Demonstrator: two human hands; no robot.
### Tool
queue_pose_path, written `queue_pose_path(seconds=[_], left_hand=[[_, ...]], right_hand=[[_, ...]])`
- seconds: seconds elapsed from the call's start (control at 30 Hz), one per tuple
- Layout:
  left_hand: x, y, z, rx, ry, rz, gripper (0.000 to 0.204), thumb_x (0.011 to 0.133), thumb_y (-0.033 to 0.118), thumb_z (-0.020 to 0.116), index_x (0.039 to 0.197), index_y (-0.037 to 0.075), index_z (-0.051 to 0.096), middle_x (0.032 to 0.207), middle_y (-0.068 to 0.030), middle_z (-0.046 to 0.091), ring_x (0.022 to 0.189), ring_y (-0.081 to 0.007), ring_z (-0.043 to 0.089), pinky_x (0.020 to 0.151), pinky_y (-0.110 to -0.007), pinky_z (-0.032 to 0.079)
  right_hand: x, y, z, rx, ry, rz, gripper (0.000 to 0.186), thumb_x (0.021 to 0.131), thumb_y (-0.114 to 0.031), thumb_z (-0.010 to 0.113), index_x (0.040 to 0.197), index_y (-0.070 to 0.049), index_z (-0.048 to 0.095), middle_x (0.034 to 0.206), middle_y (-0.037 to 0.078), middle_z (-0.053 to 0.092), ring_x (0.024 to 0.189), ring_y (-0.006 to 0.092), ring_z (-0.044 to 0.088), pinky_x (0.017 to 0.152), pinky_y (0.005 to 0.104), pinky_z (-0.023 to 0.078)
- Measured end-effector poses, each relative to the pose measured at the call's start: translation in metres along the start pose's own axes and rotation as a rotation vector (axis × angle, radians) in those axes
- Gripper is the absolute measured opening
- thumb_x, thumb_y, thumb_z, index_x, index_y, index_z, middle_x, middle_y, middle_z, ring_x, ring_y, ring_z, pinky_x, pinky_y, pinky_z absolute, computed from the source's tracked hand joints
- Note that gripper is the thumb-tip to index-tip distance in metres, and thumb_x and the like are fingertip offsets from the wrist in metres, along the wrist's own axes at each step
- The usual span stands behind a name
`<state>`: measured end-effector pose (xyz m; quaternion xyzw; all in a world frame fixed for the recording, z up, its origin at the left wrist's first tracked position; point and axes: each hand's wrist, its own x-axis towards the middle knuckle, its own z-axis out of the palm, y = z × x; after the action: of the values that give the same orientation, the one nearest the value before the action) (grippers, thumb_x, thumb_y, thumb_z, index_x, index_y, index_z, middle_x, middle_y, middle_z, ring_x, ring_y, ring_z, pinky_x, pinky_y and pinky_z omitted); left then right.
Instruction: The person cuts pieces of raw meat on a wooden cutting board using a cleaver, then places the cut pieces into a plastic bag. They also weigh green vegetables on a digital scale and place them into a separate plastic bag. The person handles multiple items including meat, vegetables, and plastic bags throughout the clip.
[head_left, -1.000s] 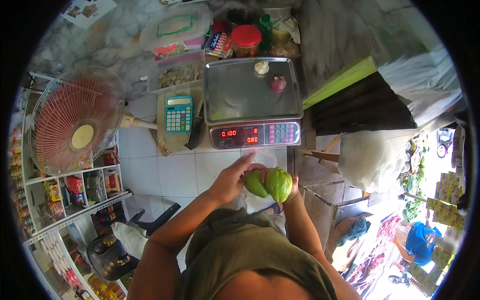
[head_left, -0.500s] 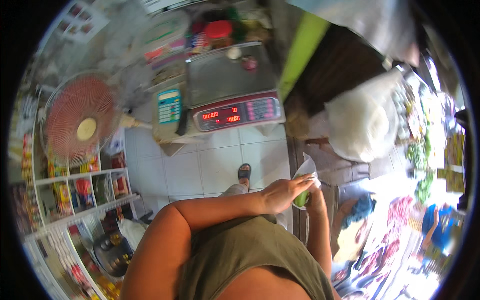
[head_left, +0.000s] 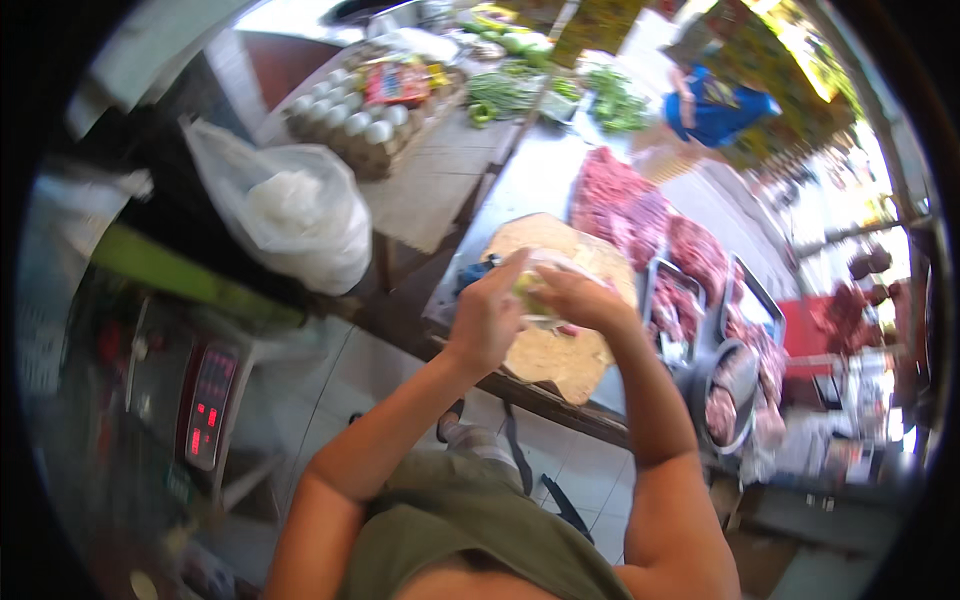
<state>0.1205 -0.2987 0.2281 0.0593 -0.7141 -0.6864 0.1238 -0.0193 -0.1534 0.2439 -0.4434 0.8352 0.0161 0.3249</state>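
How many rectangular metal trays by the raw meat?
2: a metal tray right of the chopping board, another tray farther right. Meat may hide others.

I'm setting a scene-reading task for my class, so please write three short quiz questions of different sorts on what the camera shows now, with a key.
1. True or false: in the picture, the eggs lie to the left of the meat.
2. On the scale, the lit digits are: A green; B red; C blue.
3. What shows between the left hand and the right hand?

Key: 1. True. 2. B. 3. Pale plastic with something green; the view is too blurred to tell more.
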Motion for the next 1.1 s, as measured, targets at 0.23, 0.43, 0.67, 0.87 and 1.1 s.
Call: queue_pose_path(seconds=[0.23, 0.43, 0.67, 0.87, 1.1], left_hand=[[0.052, -0.050, 0.064, 0.056, 0.171, 0.216, 0.033, 0.079, 0.005, 0.065, 0.110, -0.003, 0.060, 0.101, -0.0251, 0.067, 0.095, -0.0319, 0.069, 0.084, -0.041, 0.054], [0.072, -0.053, 0.079, 0.661, -0.159, 0.267, 0.008, 0.070, 0.009, 0.066, 0.072, 0.003, 0.072, 0.080, -0.0195, 0.071, 0.082, -0.0335, 0.071, 0.071, -0.043, 0.056], [0.045, -0.008, 0.053, 0.767, -0.136, 0.507, 0.019, 0.080, 0.014, 0.063, 0.092, 0.004, 0.074, 0.090, -0.0121, 0.071, 0.088, -0.0284, 0.070, 0.069, -0.042, 0.056], [-0.054, -0.059, -0.070, 0.719, 0.217, 0.291, 0.054, 0.084, 0.007, 0.062, 0.137, 0.003, 0.050, 0.107, -0.0167, 0.061, 0.099, -0.0327, 0.064, 0.084, -0.041, 0.054], [-0.220, -0.188, -0.318, 1.089, 0.857, -0.746, 0.058, 0.090, 0.013, 0.059, 0.145, 0.007, 0.043, 0.126, -0.0191, 0.055, 0.114, -0.0350, 0.056, 0.094, -0.045, 0.050]], right_hand=[[-0.033, 0.086, 0.039, 0.025, 0.232, -0.085, 0.023, 0.088, -0.019, 0.059, 0.087, 0.002, 0.070, 0.071, 0.020, 0.061, 0.061, 0.0295, 0.061, 0.059, 0.0424, 0.046], [-0.007, 0.151, 0.084, 0.957, 0.751, -0.124, 0.060, 0.089, 0.007, 0.055, 0.147, -0.003, 0.041, 0.068, -0.003, 0.053, 0.063, 0.0025, 0.047, 0.060, 0.0164, 0.035], [0.031, 0.148, 0.090, 0.633, 0.709, 0.118, 0.028, 0.100, -0.012, 0.050, 0.125, -0.002, 0.056, 0.119, 0.009, 0.060, 0.108, 0.0171, 0.058, 0.091, 0.0323, 0.048], [-0.010, 0.034, 0.039, 1.312, 0.723, -0.139, 0.006, 0.095, -0.011, 0.064, 0.097, -0.006, 0.067, 0.068, -0.006, 0.055, 0.055, 0.0020, 0.042, 0.048, 0.0182, 0.031], [-0.002, -0.066, 0.075, 1.399, 0.658, -0.033, 0.004, 0.091, -0.007, 0.065, 0.094, -0.004, 0.068, 0.069, -0.006, 0.056, 0.052, 0.0015, 0.040, 0.047, 0.0170, 0.029]])
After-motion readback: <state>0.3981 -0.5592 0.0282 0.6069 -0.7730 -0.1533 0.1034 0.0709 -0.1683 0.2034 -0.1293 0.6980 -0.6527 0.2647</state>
